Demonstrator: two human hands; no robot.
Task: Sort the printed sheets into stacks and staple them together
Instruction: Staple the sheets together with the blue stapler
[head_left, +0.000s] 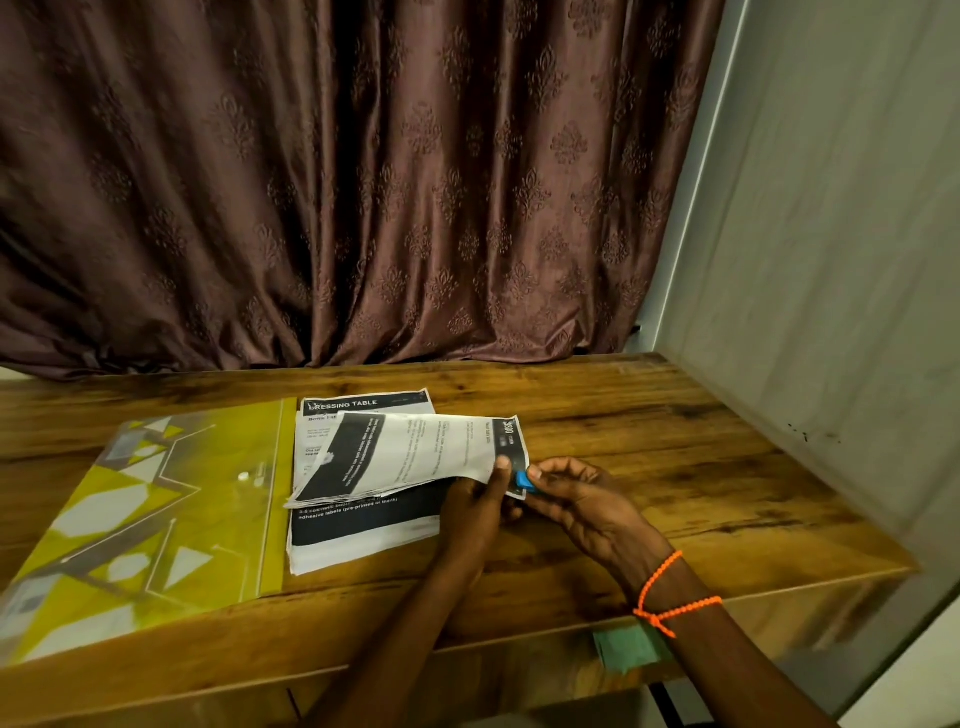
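Head view looked down on a wooden table (597, 415) that ran to a brown patterned curtain (337, 182) along its far edge and a pale wall (831, 260) along its right edge. Toward the left end of the table lay a yellow-green plastic folder (145, 525) with pale geometric shapes, its near corner close to the table's front edge. Just beside the folder's right edge sat a stack (358, 530) of printed sheets, the top one headed "DRESSING TABLE" at its far end and carrying a dark band near its front end. Above that stack a smaller bundle (415, 457) of sheets was held slanted, its left end resting on the stack and its right end lifted off it. The left hand (478, 512) pinched the bundle's right end, thumb on top and fingers underneath. The right hand (582, 501), with an orange cord (670, 597) round its wrist, pinched a small blue stapler (523, 480) set against the bundle's right corner; only its blue tip showed. A green scrap (623, 649) peeked from under the table's front edge.
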